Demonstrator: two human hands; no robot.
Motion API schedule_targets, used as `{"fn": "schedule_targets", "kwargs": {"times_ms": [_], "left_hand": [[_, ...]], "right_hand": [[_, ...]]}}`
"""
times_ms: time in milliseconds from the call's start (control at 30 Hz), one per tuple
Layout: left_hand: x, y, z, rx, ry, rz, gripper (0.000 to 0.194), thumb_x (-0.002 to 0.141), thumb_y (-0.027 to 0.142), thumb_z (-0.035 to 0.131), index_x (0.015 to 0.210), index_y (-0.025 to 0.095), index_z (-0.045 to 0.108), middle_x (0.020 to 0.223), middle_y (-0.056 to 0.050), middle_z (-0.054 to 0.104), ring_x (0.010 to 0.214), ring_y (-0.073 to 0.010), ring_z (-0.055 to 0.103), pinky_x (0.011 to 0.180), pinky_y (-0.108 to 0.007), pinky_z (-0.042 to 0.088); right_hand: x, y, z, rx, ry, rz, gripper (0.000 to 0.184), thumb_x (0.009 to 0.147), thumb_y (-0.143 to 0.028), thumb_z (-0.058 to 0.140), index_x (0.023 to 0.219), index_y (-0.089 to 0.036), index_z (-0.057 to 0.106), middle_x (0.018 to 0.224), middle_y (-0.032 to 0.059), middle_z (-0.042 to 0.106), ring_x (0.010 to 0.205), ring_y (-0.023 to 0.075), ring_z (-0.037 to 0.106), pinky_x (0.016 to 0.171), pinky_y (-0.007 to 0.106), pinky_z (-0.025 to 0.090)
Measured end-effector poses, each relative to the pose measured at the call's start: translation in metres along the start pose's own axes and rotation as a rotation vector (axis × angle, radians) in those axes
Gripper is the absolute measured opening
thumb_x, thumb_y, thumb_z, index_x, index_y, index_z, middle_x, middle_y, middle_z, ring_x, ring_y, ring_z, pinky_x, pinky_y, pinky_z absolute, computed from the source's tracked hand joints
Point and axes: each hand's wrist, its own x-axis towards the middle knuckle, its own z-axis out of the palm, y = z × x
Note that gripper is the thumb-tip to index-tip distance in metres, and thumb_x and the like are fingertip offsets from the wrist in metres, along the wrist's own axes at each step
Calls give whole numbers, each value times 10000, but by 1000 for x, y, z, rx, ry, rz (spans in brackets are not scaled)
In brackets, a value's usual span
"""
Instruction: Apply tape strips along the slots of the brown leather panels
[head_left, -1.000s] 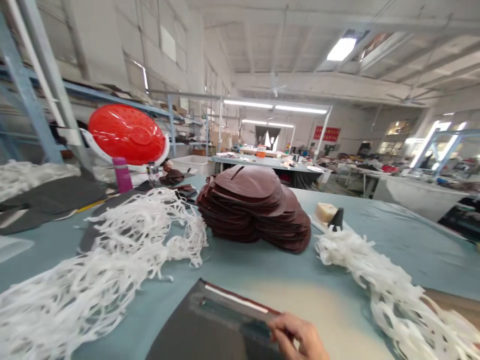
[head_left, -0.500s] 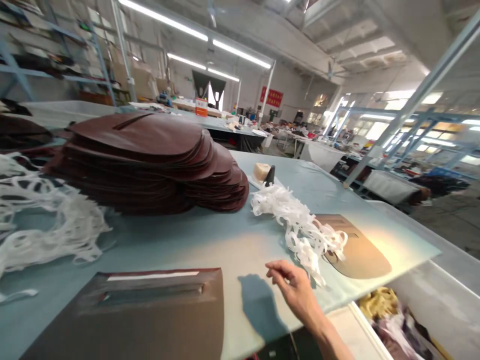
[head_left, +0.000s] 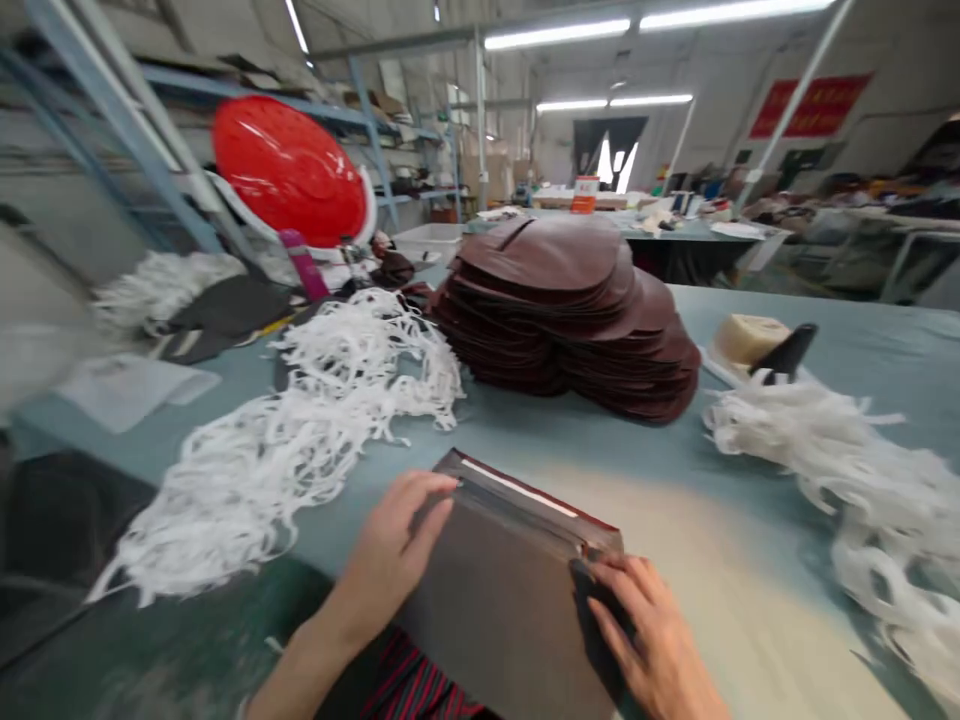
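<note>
A dark brown leather panel (head_left: pixel 510 600) lies at the table's near edge, with a long slot and a white strip along its far edge. My left hand (head_left: pixel 394 550) is at the panel's left side; its index finger and thumb are apart, tips over the leather. My right hand (head_left: pixel 649 635) is at the right side, its bent fingers gripping the panel close to the slot's end. The undersides of the fingers are hidden.
A tall stack of maroon leather pieces (head_left: pixel 555 320) stands behind the panel. White strips pile up at left (head_left: pixel 300 450) and right (head_left: pixel 862 480). A cream block (head_left: pixel 746 340) sits by a black-handled object (head_left: pixel 787 352). A red lamp-like shape (head_left: pixel 289 170) stands at back left.
The view has swung left. My right hand has gone from above the bare table to the panel's right side. My left hand has come into view, and the panel now sits turned at an angle.
</note>
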Motion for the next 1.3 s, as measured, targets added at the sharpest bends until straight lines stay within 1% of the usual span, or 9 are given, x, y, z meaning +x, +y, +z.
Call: {"fn": "schedule_targets", "kwargs": {"times_ms": [200, 367, 567, 700, 833, 967, 1100, 1200, 1300], "left_hand": [[-54, -30, 18, 129, -191, -125, 258, 905, 235, 497, 1148, 238, 585, 1160, -104, 593, 1075, -269, 549, 908, -468, 481], [-52, -27, 9, -17, -185, -141, 240, 940, 222, 430, 1106, 246, 601, 1092, -89, 609, 1031, -237, 556, 912, -427, 468], [-39, -48, -11, -68, 67, -273, 187, 946, 217, 432, 977, 239, 615, 963, -49, 643, 945, -204, 586, 867, -366, 473], [-47, -76, -34, 86, 347, -357, 151, 935, 217, 451, 997, 230, 589, 993, -47, 629, 999, -210, 573, 905, -375, 452], [-49, -109, -64, 277, 591, -423, 173, 913, 225, 481, 1072, 215, 548, 1056, -71, 600, 1058, -237, 544, 948, -413, 424], [-35, -135, -76, 423, 623, -377, 344, 883, 224, 524, 1221, 192, 468, 1181, -110, 569, 1151, -265, 496, 1014, -458, 369], [-18, -149, -68, 528, 403, -298, 445, 875, 213, 528, 1308, 212, 423, 1328, -129, 504, 1265, -290, 424, 1042, -475, 321], [-12, -157, -60, 573, 298, -304, 319, 878, 170, 492, 1193, 219, 514, 1301, -120, 530, 1270, -291, 421, 1027, -477, 309], [-10, -162, -56, 521, 308, -302, 243, 877, 162, 475, 1102, 222, 542, 1197, -99, 587, 1200, -273, 471, 1004, -460, 320]], "right_hand": [[7, 39, 16, -239, 46, -242, 276, 850, -377, 585, 1101, -286, 657, 1090, 76, 675, 909, 226, 628, 649, 304, 527], [42, 33, 17, -157, 28, -249, 262, 876, -484, 523, 863, -294, 702, 878, 75, 687, 762, 229, 618, 602, 327, 511], [123, -67, 58, 186, -199, -214, 209, 937, -369, 462, 956, -255, 636, 914, 55, 650, 765, 181, 621, 691, 292, 494], [170, -149, 93, 344, -367, -316, 213, 954, -300, 431, 906, -221, 623, 832, 38, 617, 732, 170, 579, 689, 291, 437], [218, -209, 133, 471, -361, -393, 226, 936, -205, 422, 891, -202, 643, 817, 31, 605, 759, 166, 561, 710, 279, 405], [258, -242, 178, 461, -313, -323, 244, 851, -115, 492, 1032, -195, 634, 1001, 71, 576, 840, 178, 538, 782, 304, 394], [269, -237, 190, 477, -394, -291, 33, 763, -157, 619, 791, -173, 623, 903, 47, 557, 779, 160, 518, 735, 287, 400], [261, -206, 169, 514, -460, -279, 127, 809, -224, 570, 691, -181, 556, 693, -15, 532, 661, 125, 496, 632, 239, 391], [250, -172, 140, 559, -478, -197, 152, 839, -288, 536, 728, -184, 544, 629, -38, 516, 602, 113, 462, 558, 223, 354]]}}
